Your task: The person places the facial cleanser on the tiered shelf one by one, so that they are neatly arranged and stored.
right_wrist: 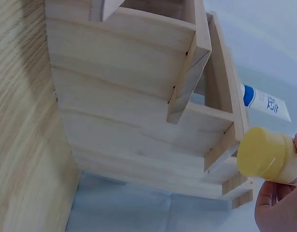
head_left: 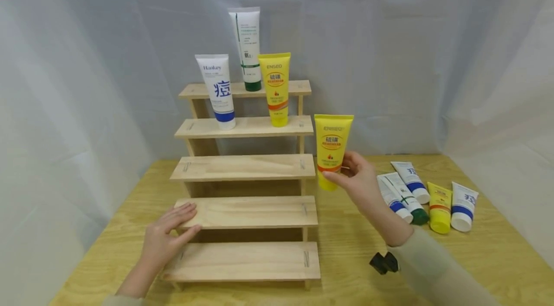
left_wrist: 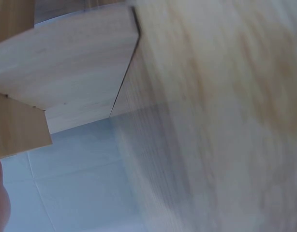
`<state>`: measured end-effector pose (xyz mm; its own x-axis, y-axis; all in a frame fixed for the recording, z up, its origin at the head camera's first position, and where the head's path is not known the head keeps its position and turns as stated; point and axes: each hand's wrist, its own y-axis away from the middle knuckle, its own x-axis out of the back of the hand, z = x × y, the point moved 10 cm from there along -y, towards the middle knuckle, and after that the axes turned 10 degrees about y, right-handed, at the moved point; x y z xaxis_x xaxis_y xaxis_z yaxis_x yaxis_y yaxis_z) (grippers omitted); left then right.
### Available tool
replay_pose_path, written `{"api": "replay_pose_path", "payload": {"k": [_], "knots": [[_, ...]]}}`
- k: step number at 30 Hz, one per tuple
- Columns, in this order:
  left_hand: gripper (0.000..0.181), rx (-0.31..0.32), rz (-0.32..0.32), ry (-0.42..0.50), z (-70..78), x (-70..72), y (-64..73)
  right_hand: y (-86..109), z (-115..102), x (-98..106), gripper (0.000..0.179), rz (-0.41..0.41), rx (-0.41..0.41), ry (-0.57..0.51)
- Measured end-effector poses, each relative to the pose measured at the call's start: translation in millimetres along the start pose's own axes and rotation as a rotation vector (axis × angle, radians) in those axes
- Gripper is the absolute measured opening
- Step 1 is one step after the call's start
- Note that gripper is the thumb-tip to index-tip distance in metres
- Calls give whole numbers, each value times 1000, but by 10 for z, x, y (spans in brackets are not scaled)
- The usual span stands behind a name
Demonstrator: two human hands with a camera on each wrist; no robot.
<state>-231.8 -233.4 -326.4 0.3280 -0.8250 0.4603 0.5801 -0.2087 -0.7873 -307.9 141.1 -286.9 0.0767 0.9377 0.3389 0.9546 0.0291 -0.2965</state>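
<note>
From my head, the light is soft, even and moderately bright, and seems to fall from above: the stand [head_left: 242,169] shows pale step tops over shadowed gaps. The cloth [head_left: 389,56] behind is a dull grey. My left grip [head_left: 166,236] and right grip [head_left: 363,181] look fairly crisp; large lettering on the yellow tube [head_left: 332,137] reads clearly, while its fine print smears. My left wrist view is dimmer and bluish, its near wood [left_wrist: 226,121] blurred and washed out. My right wrist view shares the blue cast; a soft shadow darkens the worktop [right_wrist: 18,145] and the stand's edge bows.
</note>
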Motion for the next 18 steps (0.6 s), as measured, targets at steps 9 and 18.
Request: {"api": "replay_pose_path", "payload": {"k": [9, 18], "knots": [[39, -25, 10, 0, 17, -3, -2, -51, -173, -232, 50, -47, 13, -71], [38, -61, 30, 3, 82, 10, -16, -102, -290, -512, 50, -101, 1, -103]]}}
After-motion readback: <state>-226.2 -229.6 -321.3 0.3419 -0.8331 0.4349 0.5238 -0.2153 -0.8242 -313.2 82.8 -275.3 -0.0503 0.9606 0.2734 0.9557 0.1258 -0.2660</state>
